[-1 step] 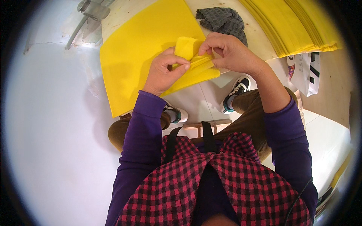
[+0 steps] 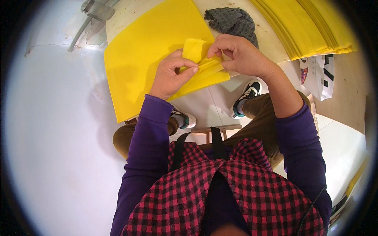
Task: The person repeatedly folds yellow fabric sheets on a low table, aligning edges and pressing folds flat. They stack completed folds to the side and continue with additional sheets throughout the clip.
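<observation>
The large yellow sheet (image 2: 157, 35) lies flat on the desk (image 2: 269, 39), its near edge hanging over toward the person's knees. On the near right corner of that sheet sits the folded yellow piece (image 2: 194, 48), with both hands at work on it. The left hand (image 2: 171, 74) rests over the sheet, its grip pinched shut, thumb against forefinger, on the folded piece. The right hand (image 2: 244, 55) comes in from the sheet's right side; forefinger and thumb touch the folded piece at separate spots — whether that grip is closed on it, I cannot tell.

A crumpled grey cloth (image 2: 232, 21) lies just right of the sheet, beyond the right hand. Farther right of the sheet is a thick stack of yellow fabric (image 2: 311, 27) — many layers, edges fanned — with a white bag (image 2: 327, 76) below it. Two dark, white-soled shoes (image 2: 248, 96) show on the near side of the sheet.
</observation>
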`<state>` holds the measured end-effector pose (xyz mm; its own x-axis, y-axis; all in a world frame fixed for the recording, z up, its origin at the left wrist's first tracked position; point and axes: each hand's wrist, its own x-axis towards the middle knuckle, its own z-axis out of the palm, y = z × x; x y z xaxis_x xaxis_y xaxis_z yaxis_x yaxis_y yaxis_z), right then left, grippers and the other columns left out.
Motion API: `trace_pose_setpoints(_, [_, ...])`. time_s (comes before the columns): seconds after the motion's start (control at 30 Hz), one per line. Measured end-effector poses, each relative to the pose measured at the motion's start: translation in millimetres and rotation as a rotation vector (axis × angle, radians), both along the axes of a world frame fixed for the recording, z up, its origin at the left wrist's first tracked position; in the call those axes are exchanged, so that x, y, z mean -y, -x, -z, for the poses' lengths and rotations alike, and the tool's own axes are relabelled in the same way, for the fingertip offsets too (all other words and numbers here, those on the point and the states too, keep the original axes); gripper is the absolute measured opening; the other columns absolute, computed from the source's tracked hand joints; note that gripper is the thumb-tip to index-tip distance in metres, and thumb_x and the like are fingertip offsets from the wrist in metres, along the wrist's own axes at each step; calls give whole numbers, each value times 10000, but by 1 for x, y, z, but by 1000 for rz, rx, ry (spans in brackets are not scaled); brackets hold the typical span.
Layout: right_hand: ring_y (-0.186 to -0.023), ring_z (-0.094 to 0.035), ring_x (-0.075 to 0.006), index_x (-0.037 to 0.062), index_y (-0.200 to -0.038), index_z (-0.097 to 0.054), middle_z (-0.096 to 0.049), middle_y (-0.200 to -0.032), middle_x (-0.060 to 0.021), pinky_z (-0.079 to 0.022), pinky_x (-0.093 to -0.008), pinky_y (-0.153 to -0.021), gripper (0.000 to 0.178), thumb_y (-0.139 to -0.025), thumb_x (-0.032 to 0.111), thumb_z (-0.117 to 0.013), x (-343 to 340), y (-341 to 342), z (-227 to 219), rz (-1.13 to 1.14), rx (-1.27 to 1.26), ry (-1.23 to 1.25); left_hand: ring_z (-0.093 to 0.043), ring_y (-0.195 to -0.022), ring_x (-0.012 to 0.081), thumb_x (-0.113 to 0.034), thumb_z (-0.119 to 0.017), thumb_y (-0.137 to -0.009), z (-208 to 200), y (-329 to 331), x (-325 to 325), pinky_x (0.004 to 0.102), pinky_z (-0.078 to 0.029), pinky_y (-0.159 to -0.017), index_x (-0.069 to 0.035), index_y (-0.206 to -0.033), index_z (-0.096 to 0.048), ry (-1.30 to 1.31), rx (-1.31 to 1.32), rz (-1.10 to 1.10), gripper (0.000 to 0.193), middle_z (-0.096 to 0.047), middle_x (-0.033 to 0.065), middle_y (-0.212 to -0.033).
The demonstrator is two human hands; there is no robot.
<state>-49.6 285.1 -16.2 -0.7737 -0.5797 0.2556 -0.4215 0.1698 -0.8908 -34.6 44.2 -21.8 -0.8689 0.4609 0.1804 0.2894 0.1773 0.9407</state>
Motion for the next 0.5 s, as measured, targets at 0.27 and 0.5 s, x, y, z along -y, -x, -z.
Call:
trace_pose_setpoints(0.27, [-768, -540, -170, 46, -952, -621, -522, -837, -43, -453, -274, -690, 341, -631, -54, -679, -2, 0, -3, 7, 62, -33, -576, -906, 173, -25, -692, -792, -1, 0, 1, 265, -429, -805, 2, -851, -675, 14, 0, 0, 68, -612, 93, -939])
trace_pose_setpoints(0.5, [-761, -540, -164, 49, -960, -621, -517, -837, -41, -455, -268, -679, 344, -637, -50, -678, -3, 0, -2, 8, 75, -32, -579, -918, 176, -19, -689, -792, 0, 0, 0, 268, -432, -814, 3, -858, -672, -10, 4, -2, 71, -616, 94, -954])
